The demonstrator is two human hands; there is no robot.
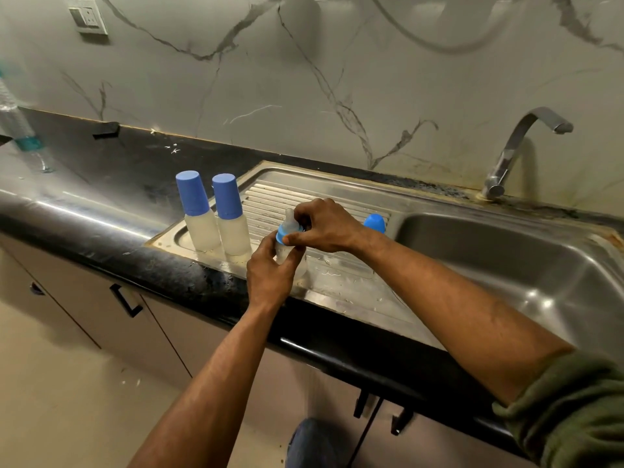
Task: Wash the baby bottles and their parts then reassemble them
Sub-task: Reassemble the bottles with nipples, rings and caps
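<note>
Home kitchen: steel sink [506,265] w/ drainboard, tap [516,150], black counter [111,170], marble-look wall.

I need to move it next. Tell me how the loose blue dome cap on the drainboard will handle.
The loose blue dome-shaped plastic cap looks hollow, so probably light. It sits on the wet-looking ribbed steel drainboard, so possibly slippery. Tipped over, it would likely roll.

Your left hand [270,275] grips a frosted clear baby bottle [283,253] over the ribbed steel drainboard [337,265]; your right hand [324,228] pinches its blue collar ring [280,235]. Two blue-capped bottles [216,214] stand beside them.
</note>
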